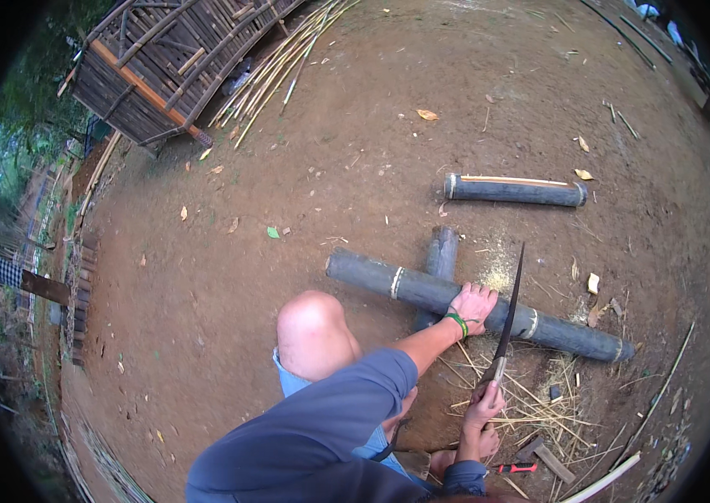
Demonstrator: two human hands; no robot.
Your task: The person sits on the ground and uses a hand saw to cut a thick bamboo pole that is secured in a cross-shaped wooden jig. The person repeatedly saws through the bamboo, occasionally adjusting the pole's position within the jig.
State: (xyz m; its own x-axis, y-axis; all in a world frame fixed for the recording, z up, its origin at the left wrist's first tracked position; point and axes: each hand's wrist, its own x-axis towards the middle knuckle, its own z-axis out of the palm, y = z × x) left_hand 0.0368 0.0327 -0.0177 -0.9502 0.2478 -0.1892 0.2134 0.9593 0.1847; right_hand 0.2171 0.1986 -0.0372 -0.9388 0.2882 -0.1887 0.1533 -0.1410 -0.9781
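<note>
A long dark bamboo pole [430, 291] with pale rings at its nodes lies slanted across a shorter bamboo piece [442, 251] on the ground. My left hand [472, 307], with a green band at the wrist, grips the pole from above, right of the crossing. In my right hand [484, 408] is the handle of a hand saw [509, 323]. Its long narrow blade points away from me and passes over the pole just right of my left hand. Whether the teeth touch the bamboo I cannot tell. Pale sawdust [499, 272] lies beyond the pole there.
Farther off lies another bamboo section [516, 191] with a light strip along it. Near my feet are thin split sticks [539, 411], a red-handled tool [516, 468] and a hammer-like tool [553, 461]. A bamboo structure [162, 63] stands far left beside long poles [288, 59].
</note>
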